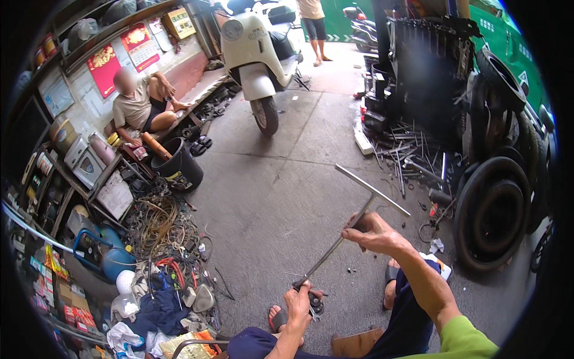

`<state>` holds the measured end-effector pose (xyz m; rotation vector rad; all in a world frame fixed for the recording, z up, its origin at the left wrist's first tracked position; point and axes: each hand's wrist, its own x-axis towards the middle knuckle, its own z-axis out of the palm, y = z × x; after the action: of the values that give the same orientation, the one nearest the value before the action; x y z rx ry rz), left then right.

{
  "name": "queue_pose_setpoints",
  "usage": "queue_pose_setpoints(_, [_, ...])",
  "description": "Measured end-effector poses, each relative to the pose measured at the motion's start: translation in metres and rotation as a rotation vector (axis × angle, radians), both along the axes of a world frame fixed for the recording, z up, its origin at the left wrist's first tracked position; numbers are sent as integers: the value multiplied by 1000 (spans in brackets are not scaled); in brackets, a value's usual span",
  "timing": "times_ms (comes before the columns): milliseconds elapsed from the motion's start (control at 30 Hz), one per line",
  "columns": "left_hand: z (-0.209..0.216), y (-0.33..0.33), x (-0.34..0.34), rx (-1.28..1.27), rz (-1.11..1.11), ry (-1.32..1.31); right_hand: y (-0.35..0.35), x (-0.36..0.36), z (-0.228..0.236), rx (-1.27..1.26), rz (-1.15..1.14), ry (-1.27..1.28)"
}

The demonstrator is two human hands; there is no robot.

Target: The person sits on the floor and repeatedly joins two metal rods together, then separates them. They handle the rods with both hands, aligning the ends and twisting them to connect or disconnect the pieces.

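A long metal T-handle wrench (329, 255) slants across in front of me, its crossbar up and to the right. My right hand (378, 234) grips the shaft a little below the crossbar. Lower down, my left hand (297, 306) has its fingers closed round the dark bottom end of the same wrench, hiding part of it. Just beyond the left hand, a small dark round part (315, 304) lies by my foot, with a short silvery piece next to it.
A pale scooter (257, 66) stands ahead. Tyres (494, 209) lean at right beside scattered metal rods (412, 149). Tangled cables (158, 224), a black bucket (182, 167) and a blue tank (116, 254) crowd the left. One person (140, 102) sits on a bench; another stands far off.
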<state>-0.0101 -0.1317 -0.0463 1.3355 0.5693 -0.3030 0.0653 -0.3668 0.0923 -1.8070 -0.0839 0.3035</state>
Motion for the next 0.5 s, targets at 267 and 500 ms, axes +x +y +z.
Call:
queue_pose_setpoints(267, [2, -2, 0, -38, -18, 17, 1, -4, 12, 19, -58, -44])
queue_pose_setpoints(500, [7, 0, -4, 5, -59, -43, 8, -3, 13, -36, -110, -98])
